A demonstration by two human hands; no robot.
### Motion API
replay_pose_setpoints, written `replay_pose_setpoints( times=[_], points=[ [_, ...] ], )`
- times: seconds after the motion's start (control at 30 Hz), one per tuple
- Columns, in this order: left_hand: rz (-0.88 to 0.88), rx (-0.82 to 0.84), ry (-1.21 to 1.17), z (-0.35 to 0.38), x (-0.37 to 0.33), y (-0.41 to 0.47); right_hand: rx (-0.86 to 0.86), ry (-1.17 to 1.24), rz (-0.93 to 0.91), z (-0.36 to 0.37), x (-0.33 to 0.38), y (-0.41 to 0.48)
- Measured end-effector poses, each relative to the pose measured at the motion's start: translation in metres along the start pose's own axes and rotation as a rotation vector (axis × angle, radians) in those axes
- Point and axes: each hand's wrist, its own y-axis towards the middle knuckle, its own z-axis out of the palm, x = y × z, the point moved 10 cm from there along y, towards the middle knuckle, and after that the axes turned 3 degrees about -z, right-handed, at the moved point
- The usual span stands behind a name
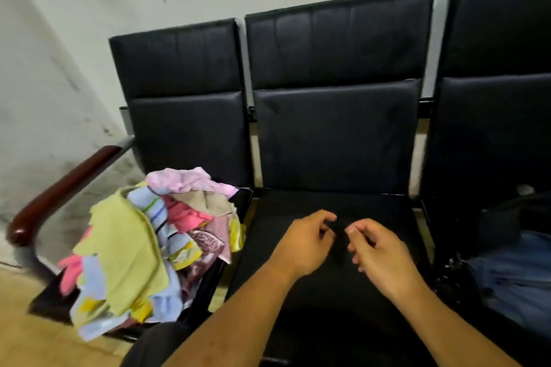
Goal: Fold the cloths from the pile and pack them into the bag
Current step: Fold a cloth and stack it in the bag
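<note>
The pile [143,247] lies in the lower left of the frame, left of both hands. The left hand [304,244] is nearer to it than the right hand [378,256]. Both hands' fingers are loosely curled; whether they pinch anything I cannot tell.

Cloth pile [125,247] yellow-green, pink, blue-striped (one maroon print), black seats [334,140]

the left hand [304,243] and right hand [381,256] curl over the black middle seat [372,208]; whether they pinch anything dark cannot be told. the bag [495,226] at the right edge is cut off. the pile [125,247] hides most of the left seat [44,304].
</note>
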Motion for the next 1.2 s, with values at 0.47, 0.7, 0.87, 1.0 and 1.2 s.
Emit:
replay_pose_setpoints(
  times=[0.47, 0.7, 0.87, 1.0, 1.2],
  points=[
    [-0.735, -0.575, 0.236, -0.263, 0.326, -0.167, 0.368, -0.094, -0.014, 0.221, 0.110, -0.030],
    [-0.611, -0.607, 0.182, -0.266, 0.364, -0.163, 0.409, -0.157, 0.027, 0.236, 0.102, -0.038],
    [-0.410, -0.825, -0.019, -0.297, 0.301, -0.159, 0.376, -0.198, 0.024, 0.226, 0.102, -0.038],
    [-0.248, -0.924, -0.246, -0.342, 0.191, -0.153, 0.292, -0.156, -0.039, 0.219, 0.123, -0.033],
    [-0.062, -0.503, -0.503, -0.333, 0.067, -0.133, 0.254, 0.033, -0.254, 0.196, 0.185, -0.027]
  ],
)
